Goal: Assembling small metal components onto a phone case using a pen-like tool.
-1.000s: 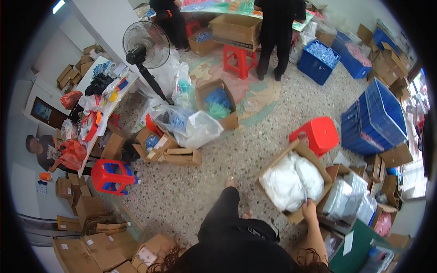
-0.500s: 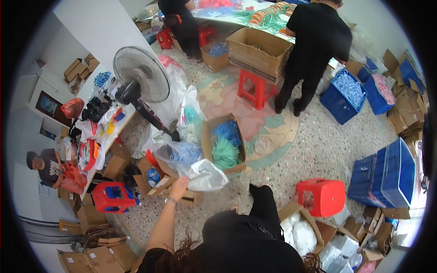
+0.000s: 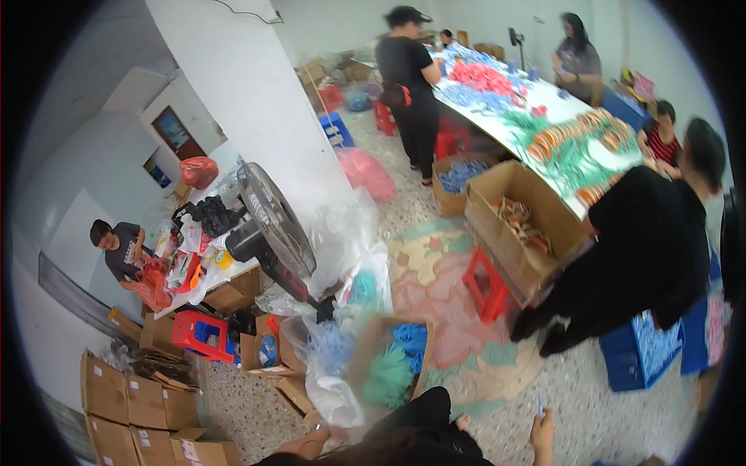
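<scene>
The right hand (image 3: 542, 429) rises at the lower edge of the view, fingers pinched around a small, thin, pale object (image 3: 540, 404), too small to identify; it looks light and rigid. The left hand (image 3: 311, 444) hangs loose by the floor, nothing in it, beside a clear plastic bag (image 3: 330, 384) and an open cardboard box of teal and blue tufts (image 3: 392, 365), soft and light, best lifted by the box walls.

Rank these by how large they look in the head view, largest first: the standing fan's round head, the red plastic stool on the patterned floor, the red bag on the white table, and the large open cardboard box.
1. Large open cardboard box
2. Fan head
3. Red plastic stool
4. Red bag, though it sits farther from the camera, so its true size is unsure.
</scene>
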`<control>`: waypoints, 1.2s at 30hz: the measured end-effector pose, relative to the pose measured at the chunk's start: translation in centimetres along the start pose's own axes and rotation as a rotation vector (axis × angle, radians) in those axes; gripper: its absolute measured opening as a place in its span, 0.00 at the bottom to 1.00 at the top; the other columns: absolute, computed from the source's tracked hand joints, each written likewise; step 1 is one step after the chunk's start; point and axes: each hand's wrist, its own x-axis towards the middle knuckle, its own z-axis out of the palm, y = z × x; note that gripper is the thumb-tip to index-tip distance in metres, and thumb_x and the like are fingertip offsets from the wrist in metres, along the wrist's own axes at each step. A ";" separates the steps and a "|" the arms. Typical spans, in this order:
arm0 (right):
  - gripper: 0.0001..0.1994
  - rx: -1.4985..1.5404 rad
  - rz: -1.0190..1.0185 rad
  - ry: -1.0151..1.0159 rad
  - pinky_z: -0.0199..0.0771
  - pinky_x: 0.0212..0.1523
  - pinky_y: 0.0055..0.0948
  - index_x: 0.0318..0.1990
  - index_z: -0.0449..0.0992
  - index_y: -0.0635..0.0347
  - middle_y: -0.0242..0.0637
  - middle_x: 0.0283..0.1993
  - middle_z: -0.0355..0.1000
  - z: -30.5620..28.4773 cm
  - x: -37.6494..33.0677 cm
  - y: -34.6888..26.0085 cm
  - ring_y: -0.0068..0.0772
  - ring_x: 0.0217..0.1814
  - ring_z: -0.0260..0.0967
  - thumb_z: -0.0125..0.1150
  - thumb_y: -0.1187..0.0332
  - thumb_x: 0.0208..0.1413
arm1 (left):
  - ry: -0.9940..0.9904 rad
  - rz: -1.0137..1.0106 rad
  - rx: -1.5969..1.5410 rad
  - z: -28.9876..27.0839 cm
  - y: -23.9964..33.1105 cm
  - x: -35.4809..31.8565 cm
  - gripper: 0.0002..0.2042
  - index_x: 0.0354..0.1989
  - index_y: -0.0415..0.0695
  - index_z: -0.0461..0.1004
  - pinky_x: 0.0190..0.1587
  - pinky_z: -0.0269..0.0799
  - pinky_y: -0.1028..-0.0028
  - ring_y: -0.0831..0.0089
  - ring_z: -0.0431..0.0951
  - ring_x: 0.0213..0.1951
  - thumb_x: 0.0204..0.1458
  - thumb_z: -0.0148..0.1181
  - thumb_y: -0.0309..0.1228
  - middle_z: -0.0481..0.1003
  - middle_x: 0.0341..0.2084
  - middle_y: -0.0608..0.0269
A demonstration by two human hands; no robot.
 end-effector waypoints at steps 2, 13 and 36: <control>0.14 -0.022 -0.259 0.148 0.70 0.35 0.45 0.59 0.71 0.58 0.47 0.29 0.71 -4.3 11.7 -5.8 0.48 0.31 0.72 0.57 0.68 0.69 | 0.014 0.024 -0.092 -1.8 3.0 2.4 0.20 0.64 0.43 0.75 0.64 0.72 0.58 0.60 0.78 0.61 0.72 0.50 0.41 0.79 0.59 0.52; 0.12 0.637 -0.500 -0.168 0.69 0.46 0.26 0.59 0.71 0.63 0.32 0.42 0.69 3.8 42.5 -49.7 0.22 0.42 0.64 0.52 0.70 0.73 | 0.106 -0.210 -0.497 -23.4 5.5 31.2 0.24 0.68 0.43 0.73 0.66 0.71 0.62 0.62 0.77 0.63 0.72 0.53 0.46 0.77 0.63 0.53; 0.22 0.887 -1.409 -0.185 0.75 0.42 0.40 0.70 0.70 0.52 0.54 0.42 0.78 13.0 78.1 -121.2 0.50 0.37 0.78 0.54 0.72 0.70 | 1.326 -1.018 0.148 -86.6 4.1 44.7 0.15 0.57 0.37 0.78 0.47 0.77 0.62 0.54 0.81 0.46 0.62 0.61 0.27 0.80 0.48 0.46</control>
